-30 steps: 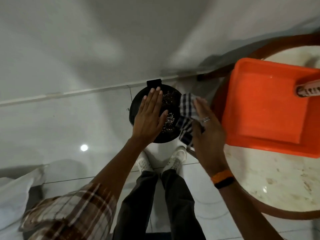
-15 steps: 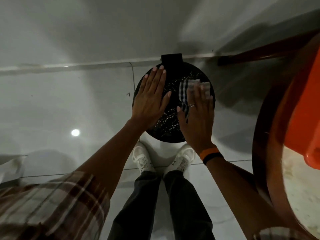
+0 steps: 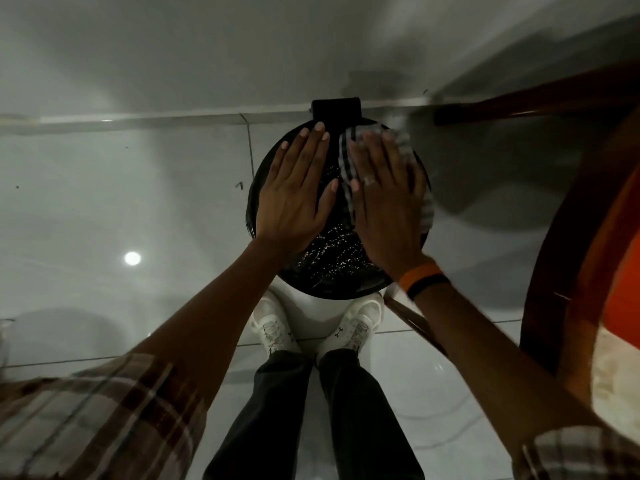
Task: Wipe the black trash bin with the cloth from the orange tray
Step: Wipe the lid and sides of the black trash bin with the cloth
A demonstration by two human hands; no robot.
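Observation:
The round black trash bin [image 3: 337, 271] stands on the floor against the wall, seen from above, its lid speckled with pale specks. My left hand [image 3: 294, 192] lies flat and open on the left half of the lid. My right hand [image 3: 384, 199] presses the black-and-white checked cloth [image 3: 346, 157] flat onto the right half of the lid; the cloth shows past the fingertips and at both sides of the hand. A strip of the orange tray [image 3: 623, 265] shows at the right edge, on the round table.
A round table with a brown wooden rim [image 3: 561, 244] and pale stone top fills the right side, close to the bin. A white wall and skirting [image 3: 138, 117] run behind the bin. My white shoes [image 3: 273, 327] stand on the glossy white tiles just before it.
My right hand carried the cloth from the bin's right rim onto the lid and slid it toward the far edge. The view has swung left and closer to the bin; my left hand stayed on the lid.

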